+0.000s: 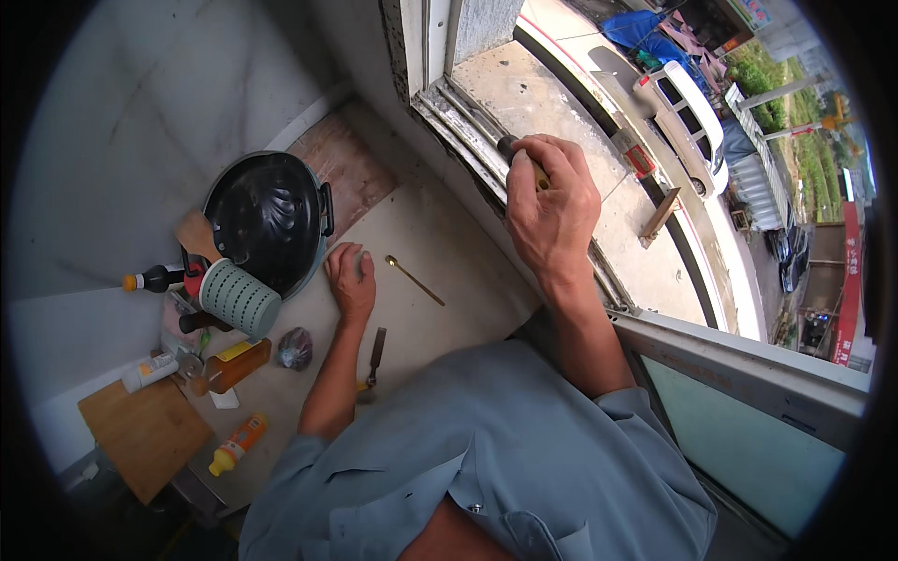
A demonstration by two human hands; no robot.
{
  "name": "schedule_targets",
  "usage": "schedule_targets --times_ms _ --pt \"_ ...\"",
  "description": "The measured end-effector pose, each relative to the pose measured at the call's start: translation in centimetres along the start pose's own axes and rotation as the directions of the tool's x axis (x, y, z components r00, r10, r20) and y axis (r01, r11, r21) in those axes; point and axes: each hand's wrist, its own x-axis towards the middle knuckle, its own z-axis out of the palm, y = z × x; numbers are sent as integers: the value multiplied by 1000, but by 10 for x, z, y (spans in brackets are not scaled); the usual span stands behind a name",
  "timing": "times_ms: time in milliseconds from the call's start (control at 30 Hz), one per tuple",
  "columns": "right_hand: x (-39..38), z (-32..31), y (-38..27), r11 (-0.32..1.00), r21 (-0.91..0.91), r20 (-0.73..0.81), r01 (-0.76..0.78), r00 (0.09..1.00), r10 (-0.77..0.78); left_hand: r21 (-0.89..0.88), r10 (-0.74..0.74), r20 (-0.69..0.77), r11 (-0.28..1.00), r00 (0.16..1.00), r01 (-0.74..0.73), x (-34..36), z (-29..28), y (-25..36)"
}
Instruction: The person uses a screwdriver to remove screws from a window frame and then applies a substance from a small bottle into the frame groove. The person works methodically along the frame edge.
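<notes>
My right hand (550, 206) is closed around a tool with a dark tip and a wooden handle (511, 148), held against the metal window track (468, 126) at the sill. My left hand (351, 279) rests flat on the pale countertop (440, 252), fingers closed around a small pale thing I cannot make out. A thin brass-coloured rod (414, 280) lies on the counter just right of that hand. A dark chisel-like tool (375, 356) lies beside my left forearm.
A black wok (267, 217) sits at the counter's far left, with a green perforated utensil holder (238, 297), bottles (234, 365) and a wooden cutting board (140, 435) nearby. Outside the open window, a concrete ledge (543, 103) drops to a street with a white car (687, 117).
</notes>
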Motion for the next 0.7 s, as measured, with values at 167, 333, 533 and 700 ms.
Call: schedule_targets --times_ms 167,333,533,700 --pt "-27 -56 4 1000 16 47 -5 999 4 -277 169 -27 946 985 -170 59 -20 123" --pt "-35 -71 -1 999 24 35 -34 999 33 -611 572 -153 586 806 -532 103 -10 271" --pt "-31 -86 2 991 75 -59 -108 992 113 -688 568 -156 524 808 -502 106 5 304" --pt "-27 -73 3 993 113 -6 17 1000 -16 -645 529 -202 562 824 -519 106 7 305"
